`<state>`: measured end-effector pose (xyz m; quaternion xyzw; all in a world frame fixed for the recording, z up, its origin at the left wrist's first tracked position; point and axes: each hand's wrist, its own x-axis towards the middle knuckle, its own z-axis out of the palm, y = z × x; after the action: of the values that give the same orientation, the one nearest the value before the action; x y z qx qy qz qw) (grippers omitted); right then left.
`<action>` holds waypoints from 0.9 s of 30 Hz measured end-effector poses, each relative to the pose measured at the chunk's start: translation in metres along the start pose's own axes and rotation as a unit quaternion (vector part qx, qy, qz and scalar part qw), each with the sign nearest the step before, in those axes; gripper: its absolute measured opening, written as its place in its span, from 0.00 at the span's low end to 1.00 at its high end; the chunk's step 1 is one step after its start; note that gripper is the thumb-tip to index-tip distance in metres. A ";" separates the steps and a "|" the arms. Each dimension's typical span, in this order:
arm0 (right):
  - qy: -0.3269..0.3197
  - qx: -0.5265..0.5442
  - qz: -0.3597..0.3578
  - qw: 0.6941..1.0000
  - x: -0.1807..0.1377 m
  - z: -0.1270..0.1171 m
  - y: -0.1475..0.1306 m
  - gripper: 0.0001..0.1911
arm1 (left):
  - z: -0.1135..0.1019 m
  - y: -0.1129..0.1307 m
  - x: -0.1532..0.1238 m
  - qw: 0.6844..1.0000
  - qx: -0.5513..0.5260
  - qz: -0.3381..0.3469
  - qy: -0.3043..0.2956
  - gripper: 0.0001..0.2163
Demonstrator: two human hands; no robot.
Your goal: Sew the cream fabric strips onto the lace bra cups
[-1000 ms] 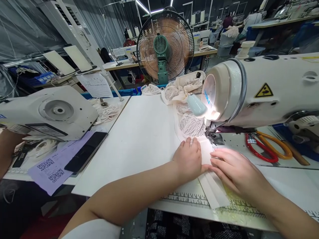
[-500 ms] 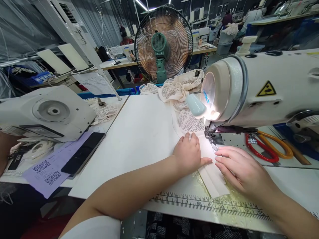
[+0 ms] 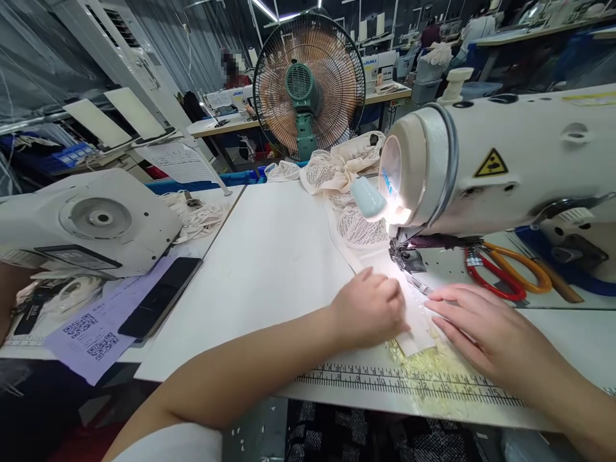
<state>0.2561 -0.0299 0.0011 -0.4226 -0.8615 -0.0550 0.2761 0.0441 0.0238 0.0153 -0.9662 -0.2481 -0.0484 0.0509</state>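
Observation:
A cream fabric strip (image 3: 414,324) lies on the white sewing table (image 3: 269,269) and runs under the presser foot (image 3: 407,258) of the white sewing machine (image 3: 500,160). My left hand (image 3: 370,308) rests on the strip's left side, fingers curled down onto the cloth. My right hand (image 3: 476,330) lies flat on the table to the strip's right, fingers stretched toward the foot. Behind the foot the sewn lace fabric (image 3: 359,224) trails away to a heap of lace pieces (image 3: 337,168).
Red and orange scissors (image 3: 505,276) lie under the machine arm. A second white machine (image 3: 91,224), a black phone (image 3: 161,296) and a purple QR sheet (image 3: 96,324) sit at the left. A standing fan (image 3: 308,83) stands behind the table. A printed ruler (image 3: 409,380) lines the table's front edge.
The fabric strip has fed further under the presser foot, so less of it lies in front. My left hand's fingers have curled and both hands shifted slightly with the cloth.

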 end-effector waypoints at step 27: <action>-0.076 -0.029 0.010 0.997 -0.011 0.012 -0.004 0.14 | -0.001 -0.003 -0.008 0.989 -0.057 0.131 0.028 0.13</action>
<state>0.2539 -0.0362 -0.0142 -0.4416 -0.8740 -0.0447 0.1978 0.0361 0.0223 0.0152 -0.9899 -0.1145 -0.0827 0.0084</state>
